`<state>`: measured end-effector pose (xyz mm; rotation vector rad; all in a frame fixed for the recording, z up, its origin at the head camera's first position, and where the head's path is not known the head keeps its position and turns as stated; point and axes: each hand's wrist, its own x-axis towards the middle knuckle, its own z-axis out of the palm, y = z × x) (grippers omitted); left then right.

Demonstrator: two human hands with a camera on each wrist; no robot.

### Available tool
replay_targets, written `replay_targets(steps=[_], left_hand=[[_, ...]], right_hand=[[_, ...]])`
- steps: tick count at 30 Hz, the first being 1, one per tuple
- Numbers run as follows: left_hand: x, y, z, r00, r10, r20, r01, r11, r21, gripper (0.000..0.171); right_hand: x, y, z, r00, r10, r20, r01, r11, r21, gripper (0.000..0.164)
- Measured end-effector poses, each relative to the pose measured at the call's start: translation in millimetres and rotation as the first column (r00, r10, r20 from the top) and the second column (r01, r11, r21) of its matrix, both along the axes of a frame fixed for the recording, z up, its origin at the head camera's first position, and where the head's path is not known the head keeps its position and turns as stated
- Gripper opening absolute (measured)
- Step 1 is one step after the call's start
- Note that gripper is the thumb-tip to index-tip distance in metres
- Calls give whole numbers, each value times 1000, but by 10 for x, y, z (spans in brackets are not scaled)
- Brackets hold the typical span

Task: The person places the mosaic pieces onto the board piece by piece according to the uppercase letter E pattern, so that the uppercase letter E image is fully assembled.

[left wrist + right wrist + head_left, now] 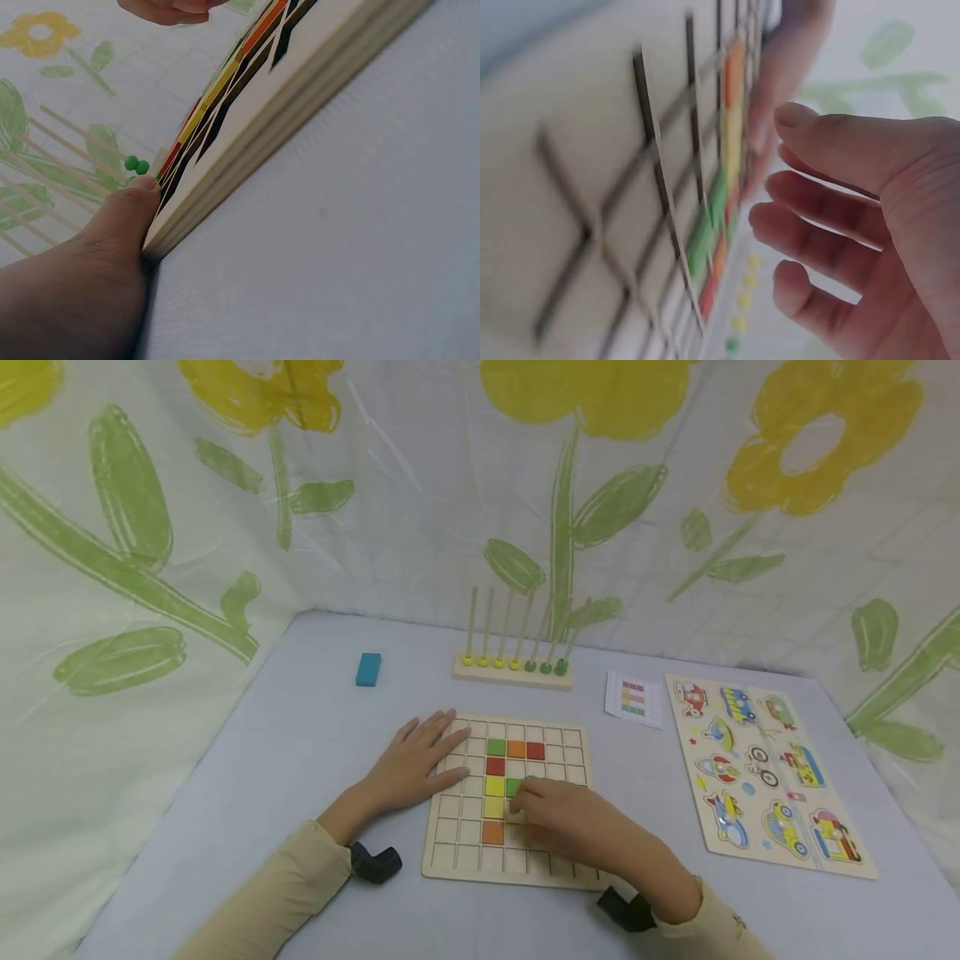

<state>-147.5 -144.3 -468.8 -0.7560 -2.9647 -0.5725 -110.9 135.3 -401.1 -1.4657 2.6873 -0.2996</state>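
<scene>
A wooden grid board (pixel 468 857) lies on the table with coloured square tiles set in some of its cells. My left hand (pixel 415 767) rests on its left edge, fingers spread and the thumb (pixel 124 206) reaching onto the grid. Over the middle of the board is my right hand (pixel 573 818), its fingers loosely bent beside a green tile (pixel 513 787). No tile shows between the fingers in the right wrist view. An orange tile (pixel 492 832), yellow tile (pixel 495 786) and red tile (pixel 535 751) are among those on the grid. The right hand hides several cells.
Behind the board stands a peg rack (pixel 517 674) with yellow and green beads. A blue block (pixel 368 669) lies at the back left. To the right are a pattern card (pixel 633 699) and a vehicle puzzle board (pixel 768 777). A flower-printed curtain (pixel 420 527) closes off the back.
</scene>
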Motion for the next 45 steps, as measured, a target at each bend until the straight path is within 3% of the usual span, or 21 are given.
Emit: replay_targets(steps=[4, 9, 13, 19, 36, 45], left_hand=[[0, 14, -7, 1000, -1, 3, 1, 1000, -3, 67], [-8, 20, 6, 1000, 1, 7, -1, 1000, 7, 66], [-18, 9, -12, 1000, 9, 5, -9, 1000, -2, 66], [-28, -23, -32, 1000, 12, 5, -12, 1000, -4, 66], [-8, 8, -11, 1000, 12, 3, -12, 1000, -1, 66], [-6, 6, -19, 1000, 13, -1, -13, 1000, -7, 67]], right_hand=[[-3, 322, 107, 989, -140, 40, 140, 990, 4, 22], [88, 787, 170, 938, -321, 129, 317, 947, 50, 24], [220, 1075, 136, 906, -374, 198, 365, 927, 84, 23], [350, 1228, -4, 910, -368, 191, 360, 930, 76, 27], [353, 1192, -102, 911, -398, 105, 390, 917, 88, 26], [306, 1127, -44, 950, -307, 64, 310, 950, -37, 29]])
